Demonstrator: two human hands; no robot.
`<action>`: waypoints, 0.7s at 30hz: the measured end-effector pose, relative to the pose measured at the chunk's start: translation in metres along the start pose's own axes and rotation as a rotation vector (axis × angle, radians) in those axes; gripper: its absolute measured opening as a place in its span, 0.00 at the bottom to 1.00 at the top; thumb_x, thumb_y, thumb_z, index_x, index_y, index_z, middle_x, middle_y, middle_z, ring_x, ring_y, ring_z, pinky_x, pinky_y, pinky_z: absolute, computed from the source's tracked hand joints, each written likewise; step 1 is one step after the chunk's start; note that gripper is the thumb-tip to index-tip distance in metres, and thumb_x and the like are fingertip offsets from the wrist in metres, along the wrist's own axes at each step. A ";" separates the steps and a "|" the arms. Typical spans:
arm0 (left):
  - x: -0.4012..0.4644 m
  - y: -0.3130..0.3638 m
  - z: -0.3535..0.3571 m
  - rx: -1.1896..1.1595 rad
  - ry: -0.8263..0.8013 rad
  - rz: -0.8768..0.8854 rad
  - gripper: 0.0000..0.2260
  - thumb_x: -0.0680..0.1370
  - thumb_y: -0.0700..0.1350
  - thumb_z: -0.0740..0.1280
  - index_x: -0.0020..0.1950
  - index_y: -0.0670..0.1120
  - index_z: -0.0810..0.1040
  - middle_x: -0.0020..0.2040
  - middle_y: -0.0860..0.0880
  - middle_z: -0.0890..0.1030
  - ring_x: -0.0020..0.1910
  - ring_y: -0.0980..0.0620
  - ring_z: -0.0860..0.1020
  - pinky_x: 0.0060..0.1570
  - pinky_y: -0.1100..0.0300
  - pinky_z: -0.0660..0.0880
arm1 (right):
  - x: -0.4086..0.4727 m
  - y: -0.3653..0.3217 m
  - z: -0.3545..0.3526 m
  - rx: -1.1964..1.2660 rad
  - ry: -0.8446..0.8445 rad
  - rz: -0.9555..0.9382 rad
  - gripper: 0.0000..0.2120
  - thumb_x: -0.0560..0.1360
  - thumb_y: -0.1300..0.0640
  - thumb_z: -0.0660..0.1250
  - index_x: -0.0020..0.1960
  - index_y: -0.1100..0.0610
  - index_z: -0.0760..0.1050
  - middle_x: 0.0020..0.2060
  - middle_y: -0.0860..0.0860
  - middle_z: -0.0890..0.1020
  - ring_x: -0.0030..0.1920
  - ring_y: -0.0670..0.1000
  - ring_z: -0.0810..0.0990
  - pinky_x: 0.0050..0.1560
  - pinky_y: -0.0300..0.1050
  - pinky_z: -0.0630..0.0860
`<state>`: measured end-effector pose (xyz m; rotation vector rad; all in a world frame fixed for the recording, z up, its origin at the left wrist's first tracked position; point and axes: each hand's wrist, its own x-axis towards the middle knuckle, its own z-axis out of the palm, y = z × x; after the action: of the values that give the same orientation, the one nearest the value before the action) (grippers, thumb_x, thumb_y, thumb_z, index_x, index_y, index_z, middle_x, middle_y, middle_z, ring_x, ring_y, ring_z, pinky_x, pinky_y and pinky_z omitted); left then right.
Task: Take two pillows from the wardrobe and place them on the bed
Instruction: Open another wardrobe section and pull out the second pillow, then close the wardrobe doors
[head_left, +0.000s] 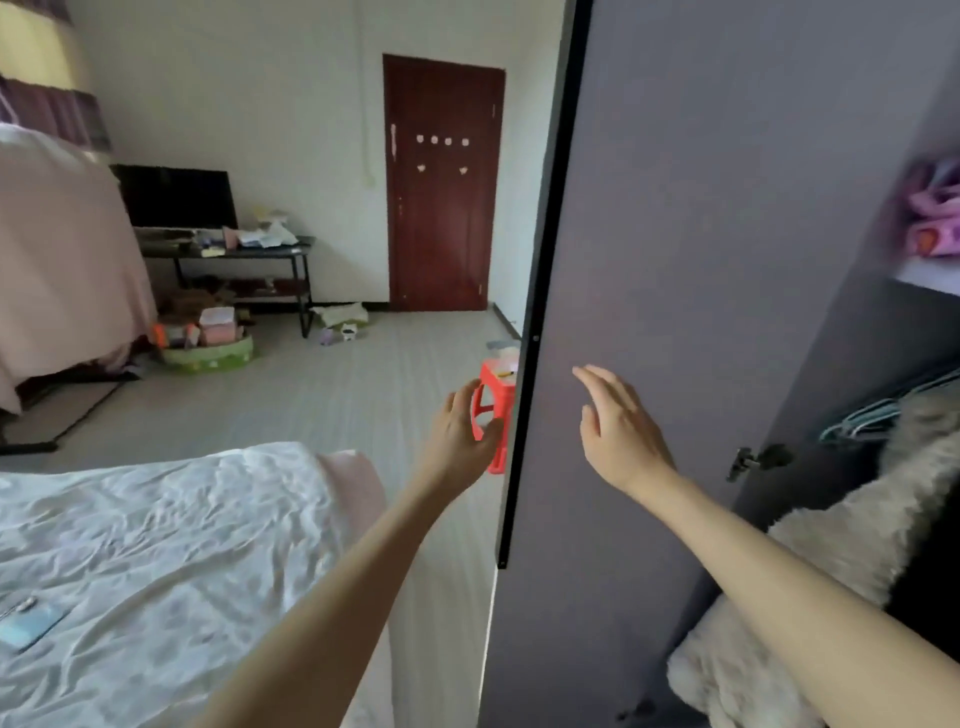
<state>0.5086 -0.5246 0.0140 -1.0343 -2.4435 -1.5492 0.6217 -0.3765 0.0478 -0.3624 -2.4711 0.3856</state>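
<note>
The grey wardrobe door stands swung open in front of me, its black edge facing me. My left hand is beside that edge on the outer side, fingers spread, holding nothing. My right hand hovers open near the door's inner face. Inside the wardrobe at the right are fluffy cream pillows, partly hidden by my right forearm. The bed with a wrinkled white sheet fills the lower left.
A red plastic stool stands on the floor behind the door edge. A pink bag sits on a wardrobe shelf, hangers below it. A TV stand, floor clutter and a brown door lie beyond. A phone rests on the bed.
</note>
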 end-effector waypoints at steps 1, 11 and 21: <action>0.024 0.010 0.005 -0.058 -0.022 0.041 0.26 0.77 0.47 0.63 0.72 0.46 0.57 0.71 0.44 0.64 0.67 0.46 0.67 0.63 0.55 0.66 | 0.011 0.003 -0.003 -0.012 0.029 0.015 0.22 0.78 0.64 0.54 0.71 0.57 0.60 0.71 0.53 0.64 0.71 0.52 0.60 0.67 0.49 0.63; 0.103 0.038 0.005 -0.604 -0.298 0.054 0.18 0.76 0.39 0.64 0.65 0.51 0.68 0.61 0.45 0.74 0.57 0.48 0.75 0.51 0.63 0.73 | 0.012 0.002 0.001 0.035 0.107 0.067 0.22 0.78 0.63 0.55 0.71 0.53 0.58 0.72 0.49 0.62 0.71 0.48 0.60 0.64 0.36 0.59; 0.031 0.066 0.007 -0.610 -0.324 0.111 0.07 0.74 0.39 0.68 0.51 0.47 0.77 0.47 0.49 0.82 0.47 0.57 0.80 0.48 0.69 0.75 | -0.063 -0.005 -0.050 0.066 0.307 0.067 0.19 0.78 0.64 0.56 0.68 0.56 0.65 0.64 0.53 0.73 0.63 0.50 0.72 0.60 0.40 0.70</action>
<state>0.5246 -0.4860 0.0739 -1.5846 -2.0569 -2.3121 0.7000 -0.3928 0.0557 -0.4424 -2.1465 0.4053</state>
